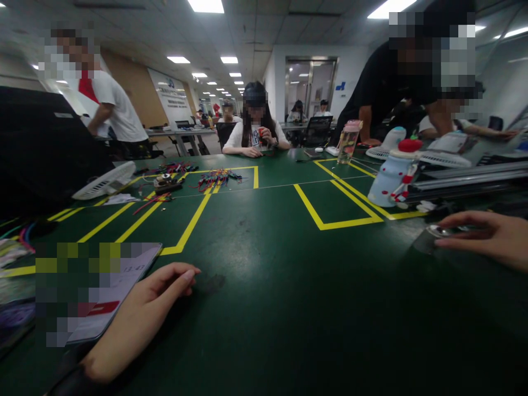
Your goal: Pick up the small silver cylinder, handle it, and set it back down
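My left hand [163, 300] rests on the green table [264, 286], its fingers curled in and the thumb close against them. Nothing shows between those fingers. Just beside it lies a tablet or large phone [136, 275] with a lit screen, partly pixelated. At the right edge, my right hand [490, 239] pinches a small dark cylinder with a shiny metal top [425, 242], thumb and fingers at its upper rim. The cylinder's exact kind cannot be made out, and it is slightly blurred.
Yellow tape [350, 224] marks the table. Coloured wires [218, 179] lie at the back left near a white fan [105, 181]. A light-blue bottle [388, 176] and metal bars [466, 184] stand behind my right hand. A person [256, 129] sits opposite; others stand nearby.
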The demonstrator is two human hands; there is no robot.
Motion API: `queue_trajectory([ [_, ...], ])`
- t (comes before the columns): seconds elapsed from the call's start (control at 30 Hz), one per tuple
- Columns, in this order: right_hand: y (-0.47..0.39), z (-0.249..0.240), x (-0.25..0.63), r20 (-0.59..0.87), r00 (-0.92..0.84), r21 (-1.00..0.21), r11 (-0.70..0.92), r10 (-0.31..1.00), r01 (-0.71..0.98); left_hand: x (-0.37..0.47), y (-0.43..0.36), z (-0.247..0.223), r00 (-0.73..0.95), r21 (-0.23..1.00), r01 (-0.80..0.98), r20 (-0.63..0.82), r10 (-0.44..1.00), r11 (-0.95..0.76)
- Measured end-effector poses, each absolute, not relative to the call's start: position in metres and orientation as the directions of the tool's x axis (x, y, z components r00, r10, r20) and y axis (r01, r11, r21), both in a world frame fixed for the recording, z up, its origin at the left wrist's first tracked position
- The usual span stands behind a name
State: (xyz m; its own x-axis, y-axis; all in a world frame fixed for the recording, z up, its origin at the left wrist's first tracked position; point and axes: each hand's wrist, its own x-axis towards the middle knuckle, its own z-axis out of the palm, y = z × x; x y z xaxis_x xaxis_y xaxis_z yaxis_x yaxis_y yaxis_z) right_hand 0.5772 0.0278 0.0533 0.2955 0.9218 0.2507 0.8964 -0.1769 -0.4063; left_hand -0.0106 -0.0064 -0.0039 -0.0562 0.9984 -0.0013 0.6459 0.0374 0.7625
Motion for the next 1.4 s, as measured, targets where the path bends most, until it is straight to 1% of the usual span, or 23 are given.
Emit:
queue_trajectory([
  [0.07, 0.03, 0.049, 0.579, 0.089, 0.286, -0.43, -0.222, 0.954, 0.875, -0.012, -0.006, -0.005, -0.057, 0.761, 0.648, 0.006, 0.998, 0.032],
  [0.1, 0.031, 0.046, 0.58, 0.057, 0.283, -0.438, -0.231, 0.957, 0.869, -0.012, -0.005, -0.006, -0.059, 0.761, 0.649, 0.011, 0.998, 0.03],
  [0.2, 0.033, 0.041, 0.582, 0.093, 0.283, -0.447, -0.213, 0.955, 0.868, -0.014, -0.005, -0.007, -0.058, 0.761, 0.648, 0.011, 0.998, 0.029],
  [0.37, 0.034, 0.039, 0.581, 0.075, 0.275, -0.498, -0.203, 0.958, 0.843, -0.012, -0.006, -0.005, -0.066, 0.755, 0.655, 0.012, 0.998, 0.034],
  [0.5, 0.039, 0.033, 0.587, 0.054, 0.307, -0.501, -0.24, 0.95, 0.832, -0.01, -0.007, -0.002, -0.057, 0.762, 0.648, 0.019, 0.998, 0.023],
  [0.67, 0.042, 0.028, 0.595, 0.11, 0.257, -0.47, -0.177, 0.96, 0.864, -0.008, -0.006, -0.002, -0.05, 0.745, 0.667, 0.016, 0.999, 0.021],
  [0.73, 0.038, 0.03, 0.585, 0.163, 0.249, -0.455, -0.151, 0.955, 0.878, -0.008, -0.006, -0.003, -0.046, 0.744, 0.667, 0.004, 0.999, 0.028],
  [0.8, 0.034, 0.032, 0.561, 0.296, 0.275, -0.49, -0.101, 0.915, 0.866, -0.009, -0.004, -0.006, -0.04, 0.753, 0.657, -0.006, 0.999, 0.031],
  [0.87, 0.03, 0.033, 0.523, 0.43, 0.261, -0.575, 0.04, 0.865, 0.817, -0.01, -0.003, -0.008, -0.036, 0.764, 0.645, -0.006, 0.999, 0.027],
  [0.9, 0.028, 0.032, 0.501, 0.465, 0.207, -0.614, 0.145, 0.861, 0.776, -0.011, -0.003, -0.009, -0.032, 0.766, 0.642, -0.004, 0.999, 0.024],
  [0.93, 0.026, 0.031, 0.477, 0.473, 0.109, -0.639, 0.255, 0.874, 0.726, -0.011, -0.003, -0.009, -0.029, 0.767, 0.641, -0.005, 1.0, 0.022],
  [1.0, 0.022, 0.028, 0.428, 0.429, -0.16, -0.662, 0.43, 0.889, 0.614, -0.012, -0.004, -0.009, -0.027, 0.767, 0.642, -0.005, 1.0, 0.021],
  [1.07, 0.019, 0.024, 0.385, 0.374, -0.39, -0.673, 0.536, 0.841, 0.51, -0.012, -0.005, -0.008, -0.027, 0.767, 0.642, -0.005, 1.0, 0.022],
  [1.13, 0.017, 0.021, 0.353, 0.349, -0.519, -0.677, 0.593, 0.78, 0.437, -0.012, -0.006, -0.008, -0.03, 0.771, 0.637, 0.001, 1.0, 0.018],
  [1.2, 0.016, 0.016, 0.334, 0.337, -0.578, -0.672, 0.62, 0.743, 0.405, -0.013, -0.006, -0.008, -0.03, 0.773, 0.635, 0.004, 1.0, 0.016],
  [1.27, 0.015, 0.01, 0.325, 0.323, -0.601, -0.666, 0.627, 0.731, 0.404, -0.014, -0.006, -0.01, -0.029, 0.771, 0.637, 0.001, 1.0, 0.017],
  [1.4, 0.014, -0.002, 0.325, 0.289, -0.568, -0.702, 0.574, 0.771, 0.422, -0.007, -0.003, -0.005, -0.011, 0.739, 0.674, -0.002, 1.0, 0.009],
])
